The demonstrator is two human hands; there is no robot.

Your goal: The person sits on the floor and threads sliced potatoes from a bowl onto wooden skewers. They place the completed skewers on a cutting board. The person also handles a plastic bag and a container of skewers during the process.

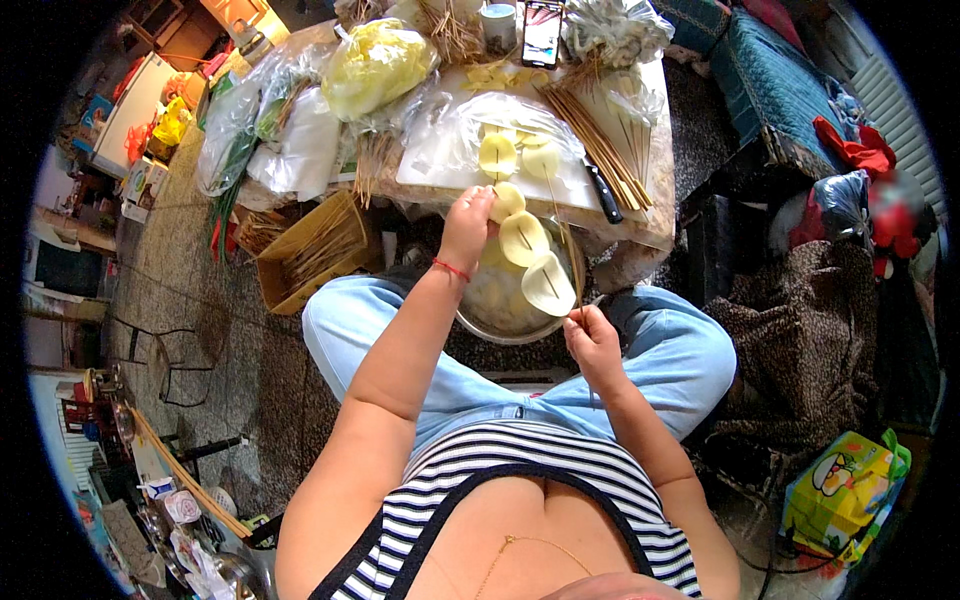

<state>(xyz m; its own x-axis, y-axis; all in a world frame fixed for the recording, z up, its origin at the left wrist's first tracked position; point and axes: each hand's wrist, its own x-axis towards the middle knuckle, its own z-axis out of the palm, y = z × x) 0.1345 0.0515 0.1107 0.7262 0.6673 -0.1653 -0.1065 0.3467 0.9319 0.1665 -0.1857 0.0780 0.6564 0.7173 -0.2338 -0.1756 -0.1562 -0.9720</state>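
My left hand (pixel 469 225), with a red string at the wrist, pinches a row of thin pale-yellow slices (pixel 523 238), probably potato, threaded on a bamboo skewer. The row slants over a metal basin (pixel 499 339) holding more pale slices in what looks like water. My right hand (pixel 594 337) grips thin skewer ends (pixel 576 274) below the lowest slice. One of these skewers runs up to another slice (pixel 541 159) above the white cutting board (pixel 427 169). On the board, further slices lie partly under a clear plastic bag (pixel 480 112).
A black-handled knife (pixel 604 193) lies at the board's right, its handle over the table edge, beside bamboo sticks (pixel 600 146). A bag of yellow food (pixel 379 67) and a phone (pixel 541 34) are behind. A cardboard box of skewers (pixel 315 251) stands left of my knee.
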